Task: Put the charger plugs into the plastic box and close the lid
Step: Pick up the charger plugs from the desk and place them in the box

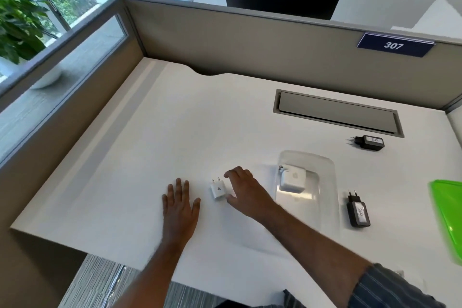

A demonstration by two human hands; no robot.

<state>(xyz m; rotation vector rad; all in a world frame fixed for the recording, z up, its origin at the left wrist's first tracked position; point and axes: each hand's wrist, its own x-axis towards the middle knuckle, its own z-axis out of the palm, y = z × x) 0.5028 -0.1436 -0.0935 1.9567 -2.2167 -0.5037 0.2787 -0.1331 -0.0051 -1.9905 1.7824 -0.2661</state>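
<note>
White plug between spread right hand fingers; left hand flat.

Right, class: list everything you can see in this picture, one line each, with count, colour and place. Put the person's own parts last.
white chargers: 2; one inside the clear box, one on the desk between the hands
black chargers: 2; one behind the box near the cable hatch, one right of the box
plastic box: 1, clear, open, on the desk right of centre
lid: 1, green, at the desk's right edge
desk: 1, white
cable hatch: 1, grey, set in the desk
number sign: 1, blue, reads 307, on the partition
plant: 1, green, by the window
left hand: flat on the desk
right hand: open grip reaching over the white charger
</note>
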